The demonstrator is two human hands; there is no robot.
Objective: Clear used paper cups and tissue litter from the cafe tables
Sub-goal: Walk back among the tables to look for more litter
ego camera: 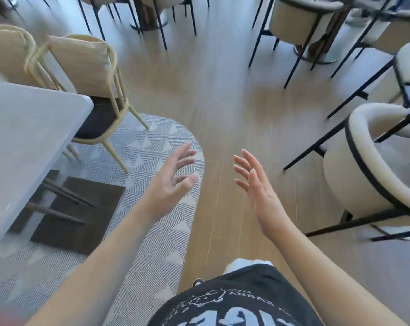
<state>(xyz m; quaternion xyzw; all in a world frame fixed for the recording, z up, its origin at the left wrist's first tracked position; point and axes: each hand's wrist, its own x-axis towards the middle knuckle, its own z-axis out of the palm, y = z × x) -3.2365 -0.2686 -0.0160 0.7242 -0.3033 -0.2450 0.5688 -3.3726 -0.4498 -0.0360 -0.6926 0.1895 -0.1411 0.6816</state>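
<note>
No paper cup or tissue shows in the head view. My left hand (173, 177) is held out over the edge of the patterned rug, fingers spread and relaxed, holding nothing. My right hand (255, 184) hovers over the wooden floor with its fingers straight and apart, also holding nothing. The two hands are a short gap apart, palms turned toward each other. The grey table (27, 137) at the left shows only a bare part of its top.
A tan chair (91, 85) with a dark seat stands tucked at the grey table's far corner. White armchairs with black legs (373, 175) line the right side. More chairs and table bases stand at the back. A wooden floor aisle (222, 90) runs between them.
</note>
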